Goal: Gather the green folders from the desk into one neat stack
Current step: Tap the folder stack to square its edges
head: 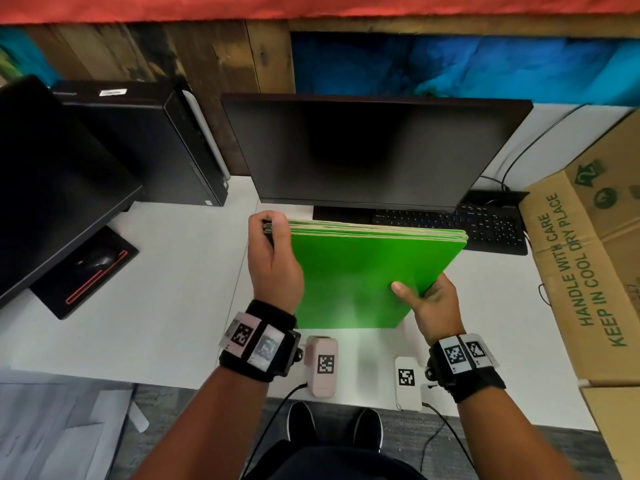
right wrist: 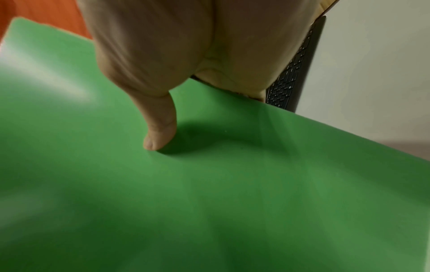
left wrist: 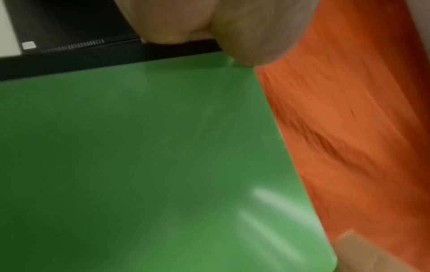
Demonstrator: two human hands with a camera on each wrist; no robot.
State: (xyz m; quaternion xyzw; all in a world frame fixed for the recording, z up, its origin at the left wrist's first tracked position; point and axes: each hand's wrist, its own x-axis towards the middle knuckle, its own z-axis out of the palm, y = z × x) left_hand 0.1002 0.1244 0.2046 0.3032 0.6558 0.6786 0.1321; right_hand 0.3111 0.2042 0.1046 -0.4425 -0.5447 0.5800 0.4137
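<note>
A stack of several bright green folders (head: 360, 271) is held above the white desk (head: 166, 271), tilted with its far edge raised in front of the monitor. My left hand (head: 272, 251) grips the stack's left edge near the far corner, fingers curled over it. My right hand (head: 427, 301) holds the right near edge, thumb pressed on the top cover and fingers underneath. The left wrist view is filled by the green cover (left wrist: 144, 162). The right wrist view shows my thumb (right wrist: 160, 128) flat on the green surface (right wrist: 232, 193).
A dark monitor (head: 367, 150) stands just behind the stack, with a black keyboard (head: 485, 226) under it. A second monitor (head: 52, 188), a computer tower (head: 152, 143) and a mouse on a pad (head: 100, 261) sit at left. A cardboard box (head: 588, 271) stands at right.
</note>
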